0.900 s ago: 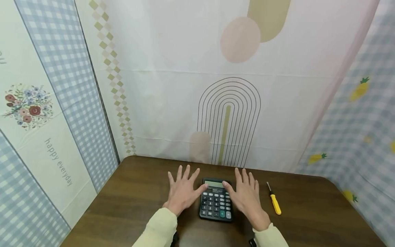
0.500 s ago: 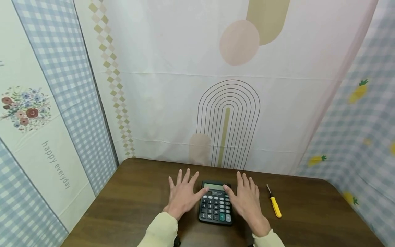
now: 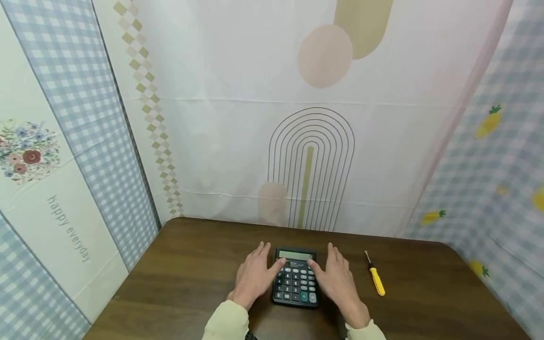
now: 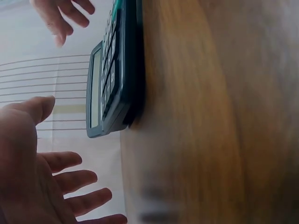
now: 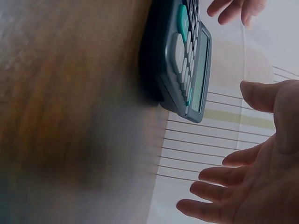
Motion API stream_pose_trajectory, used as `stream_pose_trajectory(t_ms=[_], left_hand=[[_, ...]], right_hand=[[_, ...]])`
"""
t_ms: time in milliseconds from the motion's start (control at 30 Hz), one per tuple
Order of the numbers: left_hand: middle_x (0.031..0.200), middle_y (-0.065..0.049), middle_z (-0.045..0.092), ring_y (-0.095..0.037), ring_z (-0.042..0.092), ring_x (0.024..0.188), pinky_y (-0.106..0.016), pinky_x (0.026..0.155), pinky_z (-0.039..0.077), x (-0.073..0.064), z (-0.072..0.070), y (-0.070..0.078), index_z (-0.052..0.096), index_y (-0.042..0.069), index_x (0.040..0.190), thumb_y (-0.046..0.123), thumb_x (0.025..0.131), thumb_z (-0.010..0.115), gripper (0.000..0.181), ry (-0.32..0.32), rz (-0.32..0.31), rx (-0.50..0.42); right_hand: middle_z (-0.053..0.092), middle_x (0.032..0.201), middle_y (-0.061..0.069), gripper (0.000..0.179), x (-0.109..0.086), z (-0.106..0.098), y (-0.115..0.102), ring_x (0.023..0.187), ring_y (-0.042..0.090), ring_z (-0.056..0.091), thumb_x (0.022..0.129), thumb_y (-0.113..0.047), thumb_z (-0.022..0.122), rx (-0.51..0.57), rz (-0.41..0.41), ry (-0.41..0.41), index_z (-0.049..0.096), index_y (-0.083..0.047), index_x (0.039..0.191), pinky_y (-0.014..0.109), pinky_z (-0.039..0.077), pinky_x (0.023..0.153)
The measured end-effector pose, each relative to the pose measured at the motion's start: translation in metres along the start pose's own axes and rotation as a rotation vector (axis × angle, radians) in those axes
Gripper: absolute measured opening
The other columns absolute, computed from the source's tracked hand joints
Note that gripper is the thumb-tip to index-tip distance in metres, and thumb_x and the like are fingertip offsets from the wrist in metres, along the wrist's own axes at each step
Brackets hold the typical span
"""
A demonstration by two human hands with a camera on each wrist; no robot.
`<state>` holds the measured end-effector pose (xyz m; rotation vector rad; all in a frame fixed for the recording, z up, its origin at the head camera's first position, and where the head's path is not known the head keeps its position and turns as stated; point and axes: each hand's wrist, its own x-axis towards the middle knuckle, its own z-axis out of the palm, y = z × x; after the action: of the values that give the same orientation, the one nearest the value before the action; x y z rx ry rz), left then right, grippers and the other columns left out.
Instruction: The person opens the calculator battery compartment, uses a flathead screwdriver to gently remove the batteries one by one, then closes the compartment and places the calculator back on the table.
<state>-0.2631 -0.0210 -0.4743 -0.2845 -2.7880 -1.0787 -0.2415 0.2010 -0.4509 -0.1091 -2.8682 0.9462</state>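
Note:
A black calculator (image 3: 295,278) with a grey display and a green plus key lies face up on the brown wooden table (image 3: 204,264). My left hand (image 3: 254,275) hovers at its left side, thumb over the upper left corner. On the opposite side my right hand (image 3: 337,278) mirrors it, thumb over the upper right keys. In the left wrist view the left hand (image 4: 28,154) has its fingers spread beside the calculator (image 4: 112,79), with a gap between. Likewise the right wrist view shows the right hand (image 5: 257,168) with straight fingers apart from the calculator (image 5: 180,60). Neither holds anything.
A screwdriver (image 3: 376,279) with a yellow handle lies to the right of my right hand. Behind the table hangs a white patterned cloth (image 3: 229,141). Blue checked cloths hang at the left (image 3: 85,108) and right (image 3: 488,165).
My left hand's fingers have drawn closer together and tilted toward the calculator. The right hand's fingers have turned inward slightly. Calculator and screwdriver stay put; the head view has shifted a little.

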Motion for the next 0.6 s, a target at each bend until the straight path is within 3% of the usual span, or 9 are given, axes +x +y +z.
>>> stream_pose_trajectory(t_ms=[467, 600], left_hand=[[0.15, -0.02, 0.059, -0.044, 0.053, 0.139, -0.065, 0.111, 0.041, -0.0036, 0.0057, 0.0068, 0.059, 0.005, 0.151, 0.061, 0.104, 0.057, 0.074, 0.004, -0.106, -0.159], [0.147, -0.02, 0.061, -0.044, 0.054, 0.138, -0.065, 0.111, 0.041, -0.0051, 0.0045, 0.0078, 0.061, 0.004, 0.148, 0.062, 0.103, 0.058, 0.074, 0.01, -0.15, -0.215]], right_hand=[[0.035, 0.154, 0.046, 0.077, 0.0006, 0.0002, 0.0051, 0.142, 0.06, 0.038, 0.105, -0.032, 0.065, 0.142, 0.114, -0.094, 0.033, 0.019, 0.154, 0.071, 0.035, 0.112], [0.049, 0.145, 0.043, 0.071, 0.0005, 0.0029, 0.0051, 0.129, 0.055, 0.055, 0.105, -0.032, 0.065, 0.201, 0.137, -0.11, 0.041, 0.018, 0.15, 0.064, 0.05, 0.102]])
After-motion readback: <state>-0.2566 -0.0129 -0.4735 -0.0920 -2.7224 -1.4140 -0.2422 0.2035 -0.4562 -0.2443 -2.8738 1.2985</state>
